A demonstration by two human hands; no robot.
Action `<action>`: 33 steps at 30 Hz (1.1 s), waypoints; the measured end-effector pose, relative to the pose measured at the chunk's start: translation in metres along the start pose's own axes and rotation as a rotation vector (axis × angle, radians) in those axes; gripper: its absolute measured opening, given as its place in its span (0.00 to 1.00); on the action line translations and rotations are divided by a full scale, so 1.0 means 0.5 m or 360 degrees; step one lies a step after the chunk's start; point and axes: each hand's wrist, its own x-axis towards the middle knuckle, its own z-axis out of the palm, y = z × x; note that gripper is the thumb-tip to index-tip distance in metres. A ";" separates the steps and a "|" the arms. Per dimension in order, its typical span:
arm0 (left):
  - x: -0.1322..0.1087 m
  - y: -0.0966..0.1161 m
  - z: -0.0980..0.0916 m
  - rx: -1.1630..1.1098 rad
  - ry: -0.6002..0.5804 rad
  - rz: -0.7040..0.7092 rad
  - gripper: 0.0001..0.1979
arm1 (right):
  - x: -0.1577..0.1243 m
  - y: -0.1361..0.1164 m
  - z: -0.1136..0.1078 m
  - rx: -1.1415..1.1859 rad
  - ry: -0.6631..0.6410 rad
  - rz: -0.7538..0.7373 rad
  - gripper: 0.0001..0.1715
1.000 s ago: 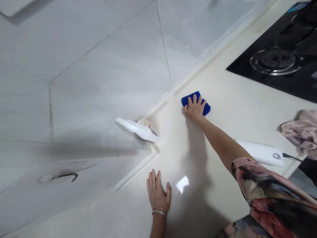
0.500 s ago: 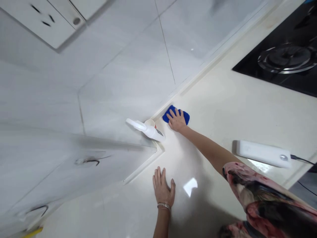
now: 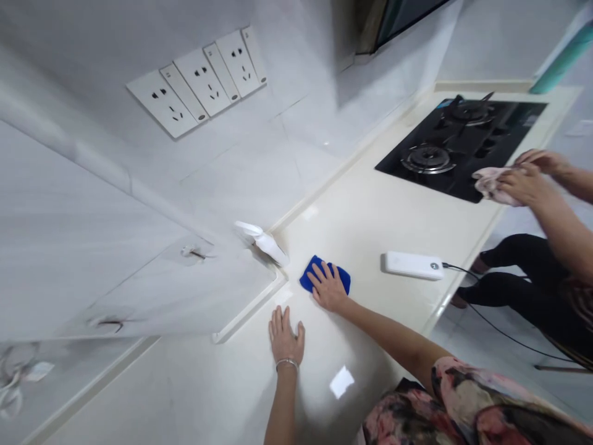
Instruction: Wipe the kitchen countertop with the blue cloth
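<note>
My right hand (image 3: pixel 328 286) holds a blue cloth (image 3: pixel 343 279) down on the pale countertop (image 3: pixel 361 232), its fingers spread over the cloth's top. The cloth's edges show on both sides of the hand. To the left, nearer me, my left hand (image 3: pixel 286 337) lies flat and open on the counter with nothing in it. A bracelet circles that wrist. Just beyond, at the wall corner, a white plastic object (image 3: pixel 270 246) with a handle-like end leans against the wall; its kind I cannot make out.
A white oblong device (image 3: pixel 412 264) with a black cable lies right of the cloth. Beyond is a black gas hob (image 3: pixel 463 145), where another person's hands (image 3: pixel 528 179) hold a pale cloth (image 3: pixel 493 183). Sockets (image 3: pixel 204 83) and hooks (image 3: pixel 111 322) are on the walls.
My right hand and the blue cloth have come away from the wall edge, nearer to me. My left hand stays flat. The view has swung up and right, bringing in the other person.
</note>
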 end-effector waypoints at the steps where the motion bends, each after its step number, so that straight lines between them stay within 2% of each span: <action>1: 0.003 0.000 0.002 -0.0012 0.0009 -0.0004 0.29 | -0.031 -0.006 0.000 0.0005 0.0004 -0.0001 0.36; 8: 0.022 -0.002 0.015 -0.0065 0.0057 -0.0004 0.30 | -0.235 -0.017 -0.001 0.0045 -0.0010 -0.0106 0.36; 12: 0.029 -0.003 0.020 -0.0053 0.0047 -0.0007 0.32 | -0.324 -0.005 -0.009 0.0079 -0.0073 -0.0122 0.35; 15: 0.034 -0.005 0.024 -0.0054 0.0046 -0.0003 0.33 | -0.360 -0.001 -0.016 0.0072 -0.0075 -0.0103 0.35; 19: 0.041 -0.004 0.025 -0.0088 -0.0012 0.0003 0.33 | -0.378 0.001 -0.026 0.0014 -0.0070 -0.0077 0.35; 24: 0.023 -0.012 -0.006 -0.0127 -0.0208 0.0096 0.33 | -0.408 0.013 -0.029 -0.0055 -0.0038 -0.0109 0.35; 27: -0.010 -0.057 -0.052 -0.0153 -0.0367 0.0249 0.30 | -0.431 0.019 -0.024 -0.0097 -0.0012 -0.0084 0.34; 29: -0.039 -0.112 -0.094 -0.0157 -0.0383 0.0262 0.29 | -0.442 0.020 -0.022 -0.0131 0.0007 -0.0041 0.33; 31: -0.073 -0.186 -0.143 -0.0122 -0.0276 0.0144 0.29 | -0.448 0.017 -0.024 -0.0166 0.0013 -0.0012 0.33; 33: -0.112 -0.272 -0.191 -0.0019 -0.0081 -0.0043 0.31 | -0.450 0.013 -0.029 -0.0201 0.0002 0.0007 0.33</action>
